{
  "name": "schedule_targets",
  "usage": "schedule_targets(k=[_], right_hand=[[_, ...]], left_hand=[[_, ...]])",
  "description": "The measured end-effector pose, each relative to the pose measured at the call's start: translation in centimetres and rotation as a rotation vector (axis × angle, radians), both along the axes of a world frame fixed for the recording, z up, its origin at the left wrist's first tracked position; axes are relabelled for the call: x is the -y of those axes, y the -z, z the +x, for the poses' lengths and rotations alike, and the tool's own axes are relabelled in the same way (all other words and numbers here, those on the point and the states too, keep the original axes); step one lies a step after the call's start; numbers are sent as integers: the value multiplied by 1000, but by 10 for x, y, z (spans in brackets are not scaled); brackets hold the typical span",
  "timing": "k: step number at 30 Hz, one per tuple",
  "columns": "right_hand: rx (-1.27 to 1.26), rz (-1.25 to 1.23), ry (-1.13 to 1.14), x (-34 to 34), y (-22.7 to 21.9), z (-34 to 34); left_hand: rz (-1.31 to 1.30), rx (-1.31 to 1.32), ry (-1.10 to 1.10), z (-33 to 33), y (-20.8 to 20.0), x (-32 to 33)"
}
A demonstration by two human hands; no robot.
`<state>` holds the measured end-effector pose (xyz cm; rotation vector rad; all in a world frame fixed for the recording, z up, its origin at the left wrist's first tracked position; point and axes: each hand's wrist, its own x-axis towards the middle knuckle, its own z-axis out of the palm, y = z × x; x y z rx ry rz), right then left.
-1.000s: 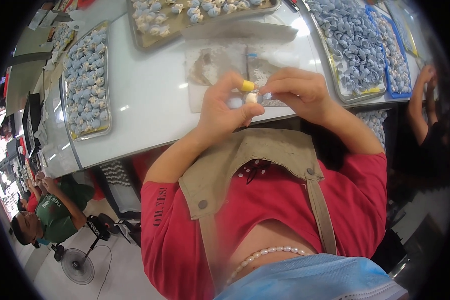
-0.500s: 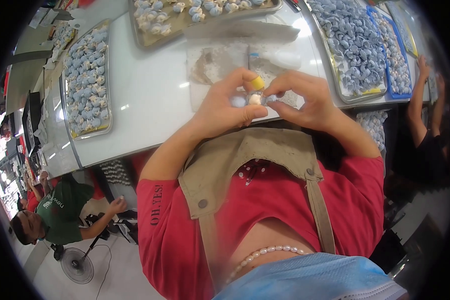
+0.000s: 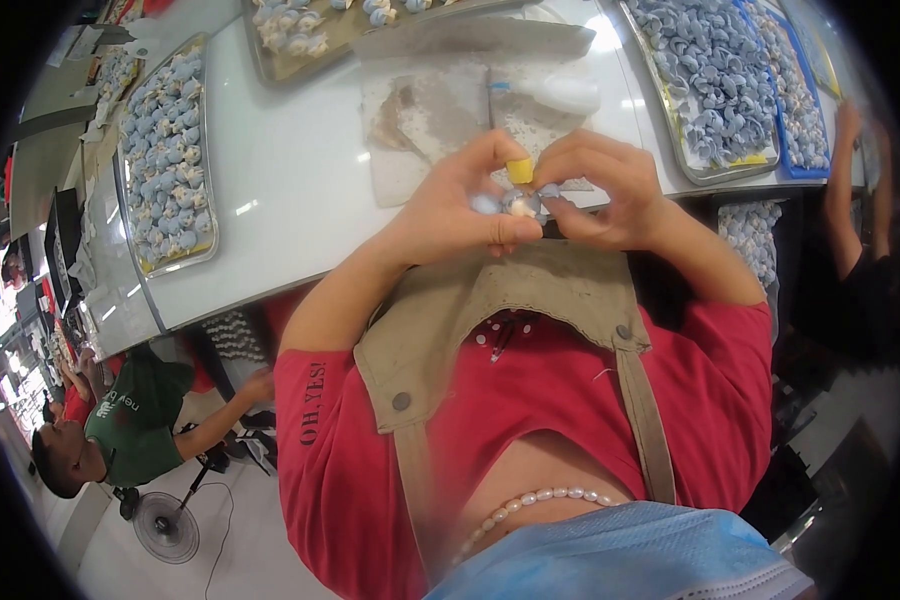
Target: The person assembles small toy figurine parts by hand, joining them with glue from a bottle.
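My left hand is closed round a small rounded blue-and-cream figurine part, gripped between thumb and fingers. A yellow finger cover sits on that hand's index fingertip. From the other side my right hand pinches a small light-blue piece between thumb and index finger, against the figurine part. Whether the two are joined cannot be made out. Both hands are above the table's near edge, just before a stained sheet. On that sheet lies a white squeeze bottle with a blue tip.
A metal tray of blue-and-cream pieces stands at the left, another tray at the back. At the right are a tray of curved blue pieces and a blue tray. Co-workers are at both sides; a fan stands lower left.
The figurine part has tilted slightly in my fingers, with both hands still together on it. The view has shifted a little. At the left, a co-worker's arm reaches farther toward the table.
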<state>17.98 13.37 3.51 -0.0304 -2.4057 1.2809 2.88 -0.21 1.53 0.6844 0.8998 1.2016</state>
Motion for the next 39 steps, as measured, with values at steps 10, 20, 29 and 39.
schedule_targets(k=[10, 20, 29, 39], right_hand=[[322, -666, -221, -19, 2, 8], [832, -474, -88, -30, -43, -16], [390, -84, -37, -13, -22, -17], [254, -232, 69, -6, -13, -21]], left_hand=[[-3, -199, -2, 10, 1, 1], [30, -507, -72, 10, 3, -5], [55, -528, -365, 11, 14, -3], [106, -612, -409, 5, 18, 4]])
